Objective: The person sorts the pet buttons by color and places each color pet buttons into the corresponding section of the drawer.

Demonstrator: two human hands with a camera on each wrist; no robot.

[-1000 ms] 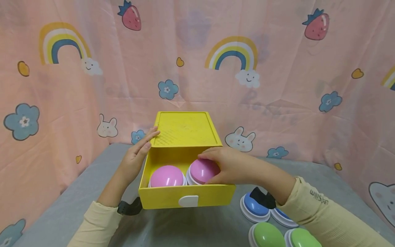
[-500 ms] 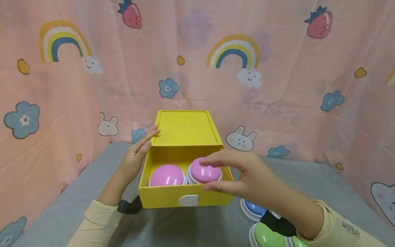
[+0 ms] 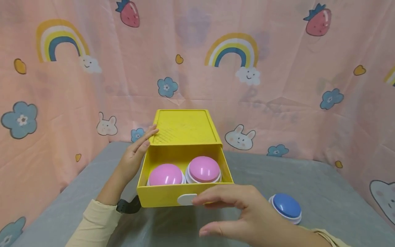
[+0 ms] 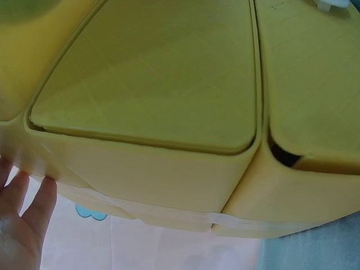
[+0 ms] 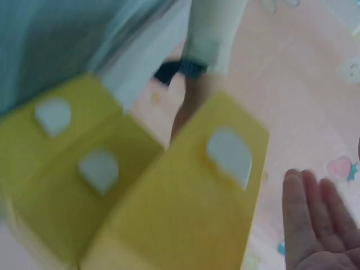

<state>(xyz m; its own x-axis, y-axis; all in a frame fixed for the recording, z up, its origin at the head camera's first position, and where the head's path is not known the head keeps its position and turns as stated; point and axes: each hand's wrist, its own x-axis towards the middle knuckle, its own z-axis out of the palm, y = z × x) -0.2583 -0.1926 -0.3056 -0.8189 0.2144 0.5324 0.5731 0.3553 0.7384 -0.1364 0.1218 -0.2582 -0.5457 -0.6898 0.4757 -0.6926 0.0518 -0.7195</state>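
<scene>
A yellow drawer box (image 3: 186, 127) stands on the grey cloth with its top drawer (image 3: 157, 197) pulled out. Inside that drawer, side by side, sit two pink domed push buttons with white bases, the left button (image 3: 166, 174) and the right button (image 3: 204, 168). My left hand (image 3: 131, 159) rests its fairly straight fingers on the box's left side, near the top edge; the left wrist view has those fingers (image 4: 45, 199) against the yellow wall. My right hand (image 3: 247, 214) hovers before the drawer front, thumb apart from the fingers, holding nothing. Its fingertips overlap the white drawer handle (image 3: 184, 199).
On the grey cloth (image 3: 324, 185), a blue domed button (image 3: 287, 205) lies right of the box, beside my right hand. Lower drawers with white handles (image 5: 98, 170) show in the right wrist view. A pink patterned curtain (image 3: 191, 92) hangs behind.
My right hand has let go of the right pink button in the drawer and moved out, toward me and down. It now covers the green buttons seen earlier. The left hand stays put.
</scene>
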